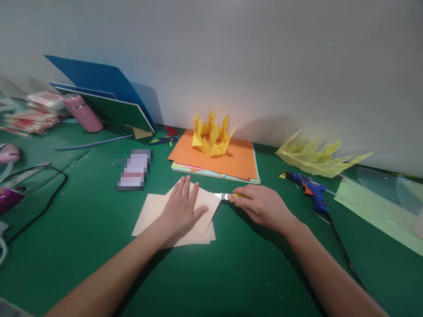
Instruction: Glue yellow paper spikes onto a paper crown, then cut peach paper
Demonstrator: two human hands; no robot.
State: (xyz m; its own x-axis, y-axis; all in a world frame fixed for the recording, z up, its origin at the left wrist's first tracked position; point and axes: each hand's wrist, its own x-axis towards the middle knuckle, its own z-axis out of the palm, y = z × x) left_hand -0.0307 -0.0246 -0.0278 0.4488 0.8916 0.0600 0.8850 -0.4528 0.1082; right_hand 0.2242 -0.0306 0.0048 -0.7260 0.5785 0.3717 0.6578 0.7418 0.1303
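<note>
My left hand [181, 207] lies flat, fingers spread, on a folded cream paper [207, 203]. Beneath that paper are more cream sheets [145, 215] on the green table [231, 281]. A utility knife [222, 196] with a yellow handle is gripped in my right hand [261, 204], its fingers closed round the handle. The blade points left, and its tip is at the right corner of the folded paper. Whether the tip has gone into a fold, I cannot tell.
Behind my hands a yellow paper crown [211, 136] stands on orange paper [185, 149]. A blue glue gun [310, 189] and a pale yellow paper crown [317, 158] lie right. Leftward are a blurred-out phone-like object [135, 171], a pink bottle [82, 113] and leaning boards [109, 105].
</note>
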